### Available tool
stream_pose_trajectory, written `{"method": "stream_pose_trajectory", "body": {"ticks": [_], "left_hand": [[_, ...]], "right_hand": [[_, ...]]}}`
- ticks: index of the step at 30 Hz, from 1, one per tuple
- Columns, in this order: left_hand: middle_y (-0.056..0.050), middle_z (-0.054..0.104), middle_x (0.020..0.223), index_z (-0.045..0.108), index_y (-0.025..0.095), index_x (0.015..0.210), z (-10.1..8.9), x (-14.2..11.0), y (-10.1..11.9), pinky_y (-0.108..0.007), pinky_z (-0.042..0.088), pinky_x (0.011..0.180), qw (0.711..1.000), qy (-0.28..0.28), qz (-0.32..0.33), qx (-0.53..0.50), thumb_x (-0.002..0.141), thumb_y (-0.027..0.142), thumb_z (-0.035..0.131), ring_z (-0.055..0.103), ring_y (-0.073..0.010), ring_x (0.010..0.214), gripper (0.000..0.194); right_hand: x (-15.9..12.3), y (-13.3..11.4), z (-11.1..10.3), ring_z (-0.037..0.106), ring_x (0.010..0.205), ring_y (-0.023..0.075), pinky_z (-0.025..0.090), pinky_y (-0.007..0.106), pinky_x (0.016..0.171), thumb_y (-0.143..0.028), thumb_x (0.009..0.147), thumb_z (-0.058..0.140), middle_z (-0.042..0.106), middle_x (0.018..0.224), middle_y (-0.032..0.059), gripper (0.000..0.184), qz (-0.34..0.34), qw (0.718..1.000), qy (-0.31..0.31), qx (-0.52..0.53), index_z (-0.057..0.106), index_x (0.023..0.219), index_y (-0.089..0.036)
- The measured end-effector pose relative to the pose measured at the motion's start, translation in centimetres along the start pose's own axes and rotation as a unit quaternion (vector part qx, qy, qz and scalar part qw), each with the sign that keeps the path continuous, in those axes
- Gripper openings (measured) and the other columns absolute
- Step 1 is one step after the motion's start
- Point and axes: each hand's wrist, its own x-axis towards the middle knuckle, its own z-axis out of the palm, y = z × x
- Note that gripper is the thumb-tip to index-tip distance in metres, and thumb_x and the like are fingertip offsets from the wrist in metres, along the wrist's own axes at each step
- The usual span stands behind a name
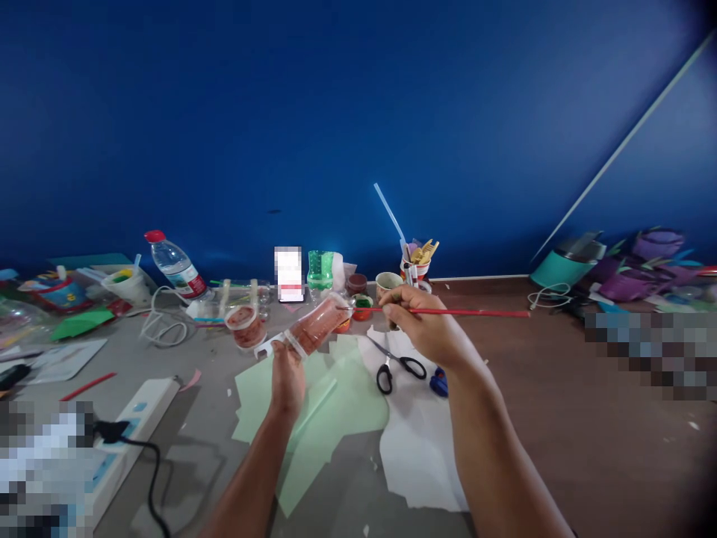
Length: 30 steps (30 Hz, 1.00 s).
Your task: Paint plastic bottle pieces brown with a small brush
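My left hand (288,385) is wrapped round the lower end of a clear plastic bottle piece (318,326) coated in reddish-brown paint, holding it tilted above the table. A white strip shows at its lower end. Pinched in my right hand (420,317) is a long red-handled paintbrush (482,312). The brush's tip reaches the upper end of the painted piece; whether it touches is too small to tell. Behind my hands stand a small pot of green paint (362,306) and a pot of dark red paint (356,283). Scissors (388,366) lie below my right hand.
Pale green paper (336,418) and white paper (411,433) cover the table. Left are a reddish-smeared tub (245,329), a water bottle (179,263) and a power strip (134,426). Behind stand a lit phone (290,274) and a cup of wooden sticks (416,265).
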Motion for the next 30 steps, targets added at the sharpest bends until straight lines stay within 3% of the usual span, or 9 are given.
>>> {"method": "stream_pose_trajectory", "body": {"ticks": [5,9,15,20,30], "left_hand": [[-0.015,0.073,0.108,0.072,0.013,0.101,0.1,-0.1,0.2,-0.047,0.038,0.107,1.0,-0.019,-0.003,-0.006,0.073,0.083,0.046,0.058,-0.0328,0.12,0.079],[-0.016,0.072,0.111,0.072,0.013,0.102,0.1,-0.1,0.2,-0.047,0.038,0.107,1.0,-0.013,-0.001,-0.003,0.073,0.082,0.046,0.058,-0.0332,0.12,0.079],[-0.016,0.073,0.107,0.072,0.013,0.1,0.2,0.0,0.3,-0.046,0.042,0.104,1.0,0.001,-0.002,-0.02,0.071,0.081,0.05,0.06,-0.0333,0.118,0.078],[-0.015,0.072,0.112,0.072,0.014,0.1,0.1,0.0,0.2,-0.048,0.04,0.106,1.0,-0.004,0.004,-0.01,0.071,0.082,0.049,0.057,-0.034,0.121,0.078],[-0.016,0.072,0.111,0.072,0.013,0.102,0.0,0.0,0.4,-0.048,0.04,0.106,1.0,-0.011,0.008,-0.012,0.073,0.081,0.049,0.057,-0.0339,0.122,0.077]], "right_hand": [[0.0,-0.5,0.5,0.054,0.065,0.0131,0.041,0.028,0.061,-0.023,0.082,0.056,0.062,0.071,0.0007,0.009,-0.006,0.998,-0.048,0.049,0.063,0.084,-0.019],[-0.2,-0.6,0.6,0.059,0.074,0.0149,0.044,0.029,0.068,-0.022,0.083,0.055,0.066,0.082,0.0024,0.013,-0.03,0.999,-0.04,0.015,0.067,0.087,-0.02],[-0.5,-0.3,0.0,0.059,0.071,0.0157,0.043,0.029,0.064,-0.021,0.083,0.055,0.068,0.08,0.0024,0.016,-0.034,0.995,-0.064,-0.061,0.071,0.086,-0.022],[-0.3,-0.4,0.0,0.062,0.076,0.0171,0.044,0.03,0.065,-0.022,0.084,0.055,0.07,0.086,0.0036,0.017,-0.043,0.997,-0.035,-0.045,0.071,0.088,-0.022],[-0.5,-0.4,-0.4,0.062,0.076,0.0176,0.045,0.03,0.066,-0.023,0.084,0.056,0.071,0.085,0.0039,0.017,-0.035,0.997,-0.039,-0.061,0.072,0.087,-0.022]]}}
